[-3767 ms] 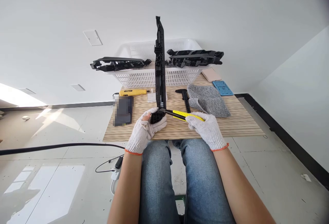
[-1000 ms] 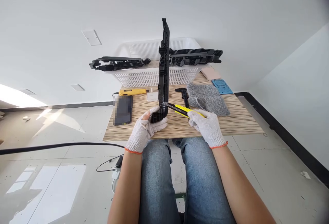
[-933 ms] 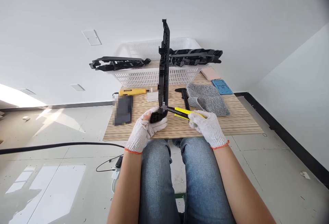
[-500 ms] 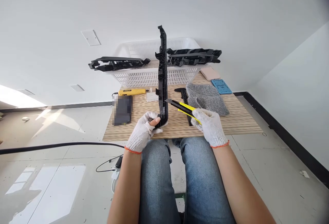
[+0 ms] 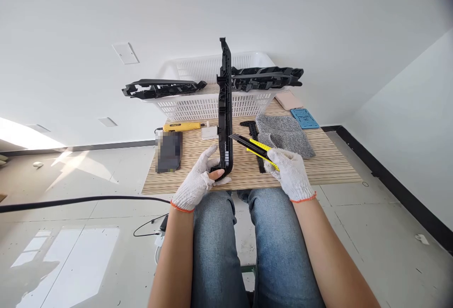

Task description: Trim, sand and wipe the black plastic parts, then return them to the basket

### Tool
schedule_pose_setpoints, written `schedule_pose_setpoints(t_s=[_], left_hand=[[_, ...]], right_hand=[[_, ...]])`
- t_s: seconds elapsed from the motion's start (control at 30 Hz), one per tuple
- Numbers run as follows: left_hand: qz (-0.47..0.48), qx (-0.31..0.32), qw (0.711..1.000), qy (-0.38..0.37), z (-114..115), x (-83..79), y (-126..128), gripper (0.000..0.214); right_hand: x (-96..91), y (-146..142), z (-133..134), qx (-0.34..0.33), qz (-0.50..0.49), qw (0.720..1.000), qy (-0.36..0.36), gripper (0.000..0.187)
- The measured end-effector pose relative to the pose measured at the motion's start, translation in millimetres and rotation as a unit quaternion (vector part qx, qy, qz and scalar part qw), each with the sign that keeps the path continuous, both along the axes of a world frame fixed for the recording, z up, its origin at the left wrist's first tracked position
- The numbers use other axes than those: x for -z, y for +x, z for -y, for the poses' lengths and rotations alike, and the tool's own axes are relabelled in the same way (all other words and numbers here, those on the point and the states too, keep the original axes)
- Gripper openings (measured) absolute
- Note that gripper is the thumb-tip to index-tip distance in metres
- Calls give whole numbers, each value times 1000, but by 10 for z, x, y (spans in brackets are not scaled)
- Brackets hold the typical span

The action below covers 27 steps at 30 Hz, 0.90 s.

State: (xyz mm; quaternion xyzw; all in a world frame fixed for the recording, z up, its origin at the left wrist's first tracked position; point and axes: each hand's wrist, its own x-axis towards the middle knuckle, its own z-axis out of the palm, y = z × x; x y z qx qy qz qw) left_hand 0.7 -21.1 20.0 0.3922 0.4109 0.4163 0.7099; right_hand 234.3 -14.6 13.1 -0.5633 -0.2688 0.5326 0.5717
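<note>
A long black plastic trim part stands on end in front of me, its ribbed inner side in view. My left hand, in a white knit glove with the thumb tip bare, grips its curved lower end. In my gloved right hand is a yellow and black utility knife. The knife's blade points left, its tip at or very near the right edge of the part; whether it touches I cannot tell. The back of the right glove hides some of the handle.
Behind stands a white plastic basket with more black plastic parts across its rim. On the table lie a yellow power tool, a dark pixelated item, a black caliper, a grey cloth and a blue card-like item.
The black part has shifted slightly right and turned a little, showing light on its lower ribs. My left thumb and fingers have changed position on its lower end. The knife has barely moved.
</note>
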Motion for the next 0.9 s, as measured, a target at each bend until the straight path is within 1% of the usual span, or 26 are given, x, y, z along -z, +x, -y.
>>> schedule_pose_setpoints(t_s=[0.13,0.2,0.4,0.57,0.67,0.8,0.9], left_hand=[[6,6,1000,-1,-18,13,14,65],[7,6,1000,-5,-26,13,18,60],[-2,0,1000,-21,-14,-39,31,59],[-3,-5,1000,-19,7,-71,46,58],[-10,5,1000,1,15,-62,27,61],[10,26,998,49,32,-30,-28,78],[26,33,998,42,43,-2,-54,81]], right_hand=[[14,6,-1,-8,10,1000,3,45],[27,9,-4,-11,10,1000,1,49],[44,16,-11,-9,7,1000,-1,45],[24,13,-1,-19,25,1000,2,42],[23,16,3,-28,32,999,5,40],[35,28,-3,-32,27,999,7,38],[31,31,-6,-42,25,999,20,36]])
